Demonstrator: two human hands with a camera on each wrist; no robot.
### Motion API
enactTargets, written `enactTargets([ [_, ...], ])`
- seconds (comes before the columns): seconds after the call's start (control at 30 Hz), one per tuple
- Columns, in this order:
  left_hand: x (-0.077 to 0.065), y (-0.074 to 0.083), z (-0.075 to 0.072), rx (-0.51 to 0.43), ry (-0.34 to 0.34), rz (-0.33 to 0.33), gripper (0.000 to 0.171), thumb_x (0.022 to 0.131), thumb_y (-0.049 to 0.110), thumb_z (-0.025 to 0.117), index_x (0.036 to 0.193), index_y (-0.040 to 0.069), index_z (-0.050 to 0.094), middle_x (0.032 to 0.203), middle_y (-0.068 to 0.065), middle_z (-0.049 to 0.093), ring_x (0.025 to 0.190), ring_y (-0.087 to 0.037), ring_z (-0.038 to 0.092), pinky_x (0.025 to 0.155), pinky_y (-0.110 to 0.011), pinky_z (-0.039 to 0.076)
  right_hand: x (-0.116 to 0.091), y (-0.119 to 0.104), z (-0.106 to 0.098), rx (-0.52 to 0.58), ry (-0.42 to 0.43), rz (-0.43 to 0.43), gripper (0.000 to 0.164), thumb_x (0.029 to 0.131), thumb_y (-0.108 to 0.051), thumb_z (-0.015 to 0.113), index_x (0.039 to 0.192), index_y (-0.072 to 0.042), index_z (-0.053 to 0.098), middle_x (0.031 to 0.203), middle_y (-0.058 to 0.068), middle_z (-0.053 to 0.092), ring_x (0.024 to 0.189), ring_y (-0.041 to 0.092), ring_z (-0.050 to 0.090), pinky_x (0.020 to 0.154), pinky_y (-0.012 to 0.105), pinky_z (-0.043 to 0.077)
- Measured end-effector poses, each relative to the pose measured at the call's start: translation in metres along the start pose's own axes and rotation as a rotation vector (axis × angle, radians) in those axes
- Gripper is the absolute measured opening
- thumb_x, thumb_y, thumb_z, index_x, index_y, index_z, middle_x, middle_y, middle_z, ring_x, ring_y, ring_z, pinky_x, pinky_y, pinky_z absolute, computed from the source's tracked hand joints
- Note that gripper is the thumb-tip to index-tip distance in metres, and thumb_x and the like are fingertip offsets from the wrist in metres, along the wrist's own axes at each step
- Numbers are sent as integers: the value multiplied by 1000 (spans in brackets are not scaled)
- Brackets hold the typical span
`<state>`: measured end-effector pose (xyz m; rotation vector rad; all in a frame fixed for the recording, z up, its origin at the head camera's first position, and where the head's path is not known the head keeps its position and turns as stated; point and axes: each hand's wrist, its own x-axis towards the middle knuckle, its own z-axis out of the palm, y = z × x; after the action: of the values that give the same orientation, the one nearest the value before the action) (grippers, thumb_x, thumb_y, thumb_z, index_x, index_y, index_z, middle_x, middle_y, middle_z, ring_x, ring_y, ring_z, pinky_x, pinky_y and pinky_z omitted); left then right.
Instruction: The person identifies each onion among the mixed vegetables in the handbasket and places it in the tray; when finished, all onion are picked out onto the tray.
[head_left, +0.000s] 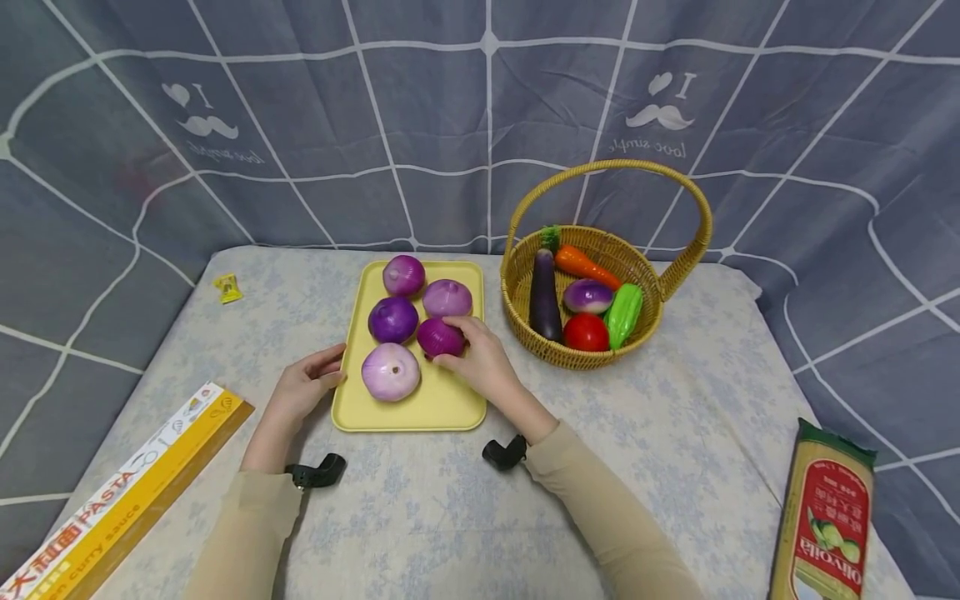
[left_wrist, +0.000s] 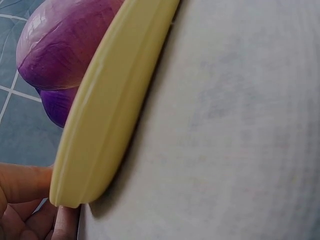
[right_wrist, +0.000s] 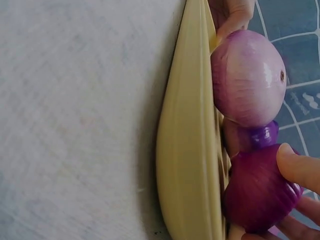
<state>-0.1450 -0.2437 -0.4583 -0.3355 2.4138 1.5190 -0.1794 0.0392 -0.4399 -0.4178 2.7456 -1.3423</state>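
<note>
A yellow tray [head_left: 450, 412] holds several onions. My right hand [head_left: 483, 358] pinches a magenta onion [head_left: 439, 338] between thumb and fingers, at the tray's right side. In the right wrist view this onion [right_wrist: 260, 190] sits beside the pale onion [right_wrist: 250, 77]. Left of it in the head view lies a dark purple onion [head_left: 393, 320]; the large pale onion [head_left: 390, 372] is nearer me. Two more purple onions, one [head_left: 403, 276] at far left and one [head_left: 447, 298] at far right, lie behind. My left hand [head_left: 300, 385] touches the tray's left edge with loosely bent fingers.
Right of the tray stands a wicker basket [head_left: 558, 357] with a tall handle, holding an eggplant, a carrot, a tomato and other vegetables. A pasta box [head_left: 142, 483] lies at left, a pasta bag [head_left: 825, 517] at right. A small yellow packet [head_left: 228, 288] is at back left.
</note>
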Motion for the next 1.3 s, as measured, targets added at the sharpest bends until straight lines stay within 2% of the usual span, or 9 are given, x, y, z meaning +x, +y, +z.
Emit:
enactTargets([
  [0.17, 0, 0, 1, 9, 0, -4, 53, 102, 15, 54, 152, 12, 39, 145, -18, 51, 132, -29, 48, 88, -11, 47, 3, 1, 1, 1, 23, 32, 65, 82, -20, 81, 140, -8, 52, 138, 14, 55, 127, 30, 54, 107, 44, 45],
  [0.4, -1, -1, 0, 1, -5, -4, 53, 102, 15, 53, 153, 14, 37, 144, -18, 51, 132, -29, 49, 93, -17, 48, 7, 4, 4, -18, 45, -8, 65, 81, -15, 82, 138, -7, 53, 136, 14, 55, 128, 30, 54, 109, 43, 44],
  [0.7, 2, 1, 3, -5, -11, 11, 53, 102, 15, 53, 153, 14, 37, 145, -18, 51, 134, -30, 48, 108, -37, 45, 8, 5, 5, -8, 71, 7, 66, 81, -12, 81, 140, -8, 51, 139, 17, 50, 129, 33, 52, 111, 46, 42],
  [1.0, -1, 2, 2, -5, -9, -7, 54, 102, 14, 52, 153, 14, 36, 147, -18, 50, 134, -29, 47, 108, -36, 45, 4, 1, 2, 10, 75, 31, 75, 81, -20, 82, 144, -5, 45, 143, 17, 47, 133, 33, 49, 113, 46, 40],
  [1.13, -2, 2, 2, -10, -5, -7, 54, 102, 14, 52, 154, 13, 36, 147, -19, 49, 135, -31, 46, 110, -41, 43, -3, -6, -8, 15, 86, 21, 65, 84, -25, 79, 140, -7, 51, 142, 15, 50, 133, 31, 48, 112, 46, 40],
  [1.3, -2, 1, 1, -6, -8, -4, 54, 102, 13, 52, 154, 13, 36, 146, -19, 50, 134, -31, 47, 111, -42, 42, -14, -14, -32, 40, 109, -19, 45, 92, -27, 71, 132, -8, 61, 132, 12, 60, 124, 31, 56, 106, 45, 48],
])
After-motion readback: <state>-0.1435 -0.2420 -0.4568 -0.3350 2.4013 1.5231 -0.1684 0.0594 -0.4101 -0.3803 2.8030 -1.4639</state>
